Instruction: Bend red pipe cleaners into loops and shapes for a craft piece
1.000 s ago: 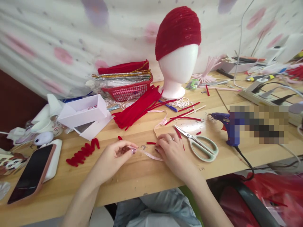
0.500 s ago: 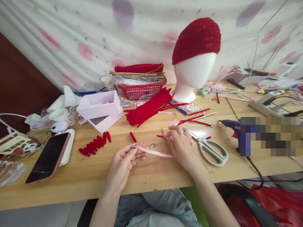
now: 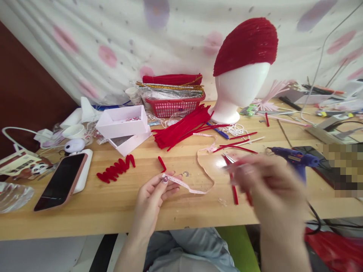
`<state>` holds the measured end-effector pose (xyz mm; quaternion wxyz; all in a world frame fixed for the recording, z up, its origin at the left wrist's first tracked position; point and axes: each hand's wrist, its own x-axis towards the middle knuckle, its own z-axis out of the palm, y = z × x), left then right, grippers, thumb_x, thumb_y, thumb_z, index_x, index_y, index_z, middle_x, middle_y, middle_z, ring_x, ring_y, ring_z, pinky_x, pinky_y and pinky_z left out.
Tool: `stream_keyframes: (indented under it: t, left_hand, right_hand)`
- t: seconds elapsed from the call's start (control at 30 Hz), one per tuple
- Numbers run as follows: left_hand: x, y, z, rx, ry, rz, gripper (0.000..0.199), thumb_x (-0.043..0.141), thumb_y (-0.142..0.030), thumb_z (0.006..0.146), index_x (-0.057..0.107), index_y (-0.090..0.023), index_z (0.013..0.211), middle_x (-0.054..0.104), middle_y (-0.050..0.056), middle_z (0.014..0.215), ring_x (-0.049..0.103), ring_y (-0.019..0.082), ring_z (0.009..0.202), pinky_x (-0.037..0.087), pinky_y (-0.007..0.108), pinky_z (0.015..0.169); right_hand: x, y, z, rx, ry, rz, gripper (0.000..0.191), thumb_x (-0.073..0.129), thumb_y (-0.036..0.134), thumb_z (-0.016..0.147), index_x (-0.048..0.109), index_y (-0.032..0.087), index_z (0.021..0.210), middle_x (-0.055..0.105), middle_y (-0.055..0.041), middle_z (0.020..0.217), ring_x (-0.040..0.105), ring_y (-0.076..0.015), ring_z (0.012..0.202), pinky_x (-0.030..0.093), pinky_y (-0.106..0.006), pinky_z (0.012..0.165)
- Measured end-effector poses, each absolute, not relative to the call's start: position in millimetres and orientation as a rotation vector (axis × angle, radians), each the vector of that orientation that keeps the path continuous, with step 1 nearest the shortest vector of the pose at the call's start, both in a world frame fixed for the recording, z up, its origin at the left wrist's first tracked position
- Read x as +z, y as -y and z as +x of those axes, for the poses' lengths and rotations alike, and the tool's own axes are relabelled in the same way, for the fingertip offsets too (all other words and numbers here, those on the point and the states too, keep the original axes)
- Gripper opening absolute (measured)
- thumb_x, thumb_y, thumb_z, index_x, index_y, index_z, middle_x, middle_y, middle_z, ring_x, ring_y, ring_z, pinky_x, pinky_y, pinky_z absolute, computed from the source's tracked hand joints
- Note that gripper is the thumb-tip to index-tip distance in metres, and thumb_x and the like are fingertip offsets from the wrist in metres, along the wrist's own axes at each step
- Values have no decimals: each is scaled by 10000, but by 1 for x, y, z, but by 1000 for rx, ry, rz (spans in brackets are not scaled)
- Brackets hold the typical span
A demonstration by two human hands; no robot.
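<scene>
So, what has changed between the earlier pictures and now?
The right hand has left the tape measure and moved right, in front of the scissors; blur hides its grip. The freed tape curves loosely. The left hand still pinches the tape's end; the phone, row of red pieces and mannequin head stayed put.

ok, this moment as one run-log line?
left hand: pinching end of measuring tape | right hand: blurred, grip unclear | scissors: only blade tips visible | bent red stem: beyond left hand
</scene>
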<state>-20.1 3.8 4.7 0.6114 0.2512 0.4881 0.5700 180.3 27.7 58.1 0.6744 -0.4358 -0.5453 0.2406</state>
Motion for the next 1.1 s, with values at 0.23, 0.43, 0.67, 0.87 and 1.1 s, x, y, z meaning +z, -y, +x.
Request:
stream_keyframes:
  t: [0.23,0.43,0.67,0.87,1.1]
  left_hand:
    - [14,15,-4,1324,-1145,712,284,707,-357,818,731,-155,1016,759,117,1074,707,264,1028,559,326,914]
    - [22,22,2,1317,-1206,760,308,684,-380,829,722,-153,1034,747,128,1105,695,292,1055,561,373,926]
    - [31,22,7,1269,-1341,804,296,729,-388,780,727,-172,984,755,120,1085,693,283,1070,551,355,952]
    - [32,21,11,1283,-1403,830,243,710,-373,797,729,-184,948,767,105,1049,709,276,1034,579,341,901]
    - [30,23,12,1286,-1409,809,229,710,-363,801,734,-175,930,773,106,1028,718,276,1012,591,342,879]
  right_hand:
    - [7,7,137,1041,1532,-1126,71,602,230,904,663,199,886,701,-22,737,617,-132,585,473,-222,512]
    - [8,3,141,1037,1504,-1166,107,596,274,911,628,201,841,633,-7,676,562,-131,562,426,-226,494]
    - [6,3,140,1027,1492,-1158,109,590,259,912,622,208,821,648,-7,676,572,-133,556,432,-228,499]
    - [8,5,139,1003,1485,-1160,126,586,272,913,626,203,816,636,0,645,562,-126,534,424,-225,487]
    - [12,8,139,1017,1495,-1147,135,580,272,917,625,201,812,616,3,649,547,-123,539,421,-227,493]
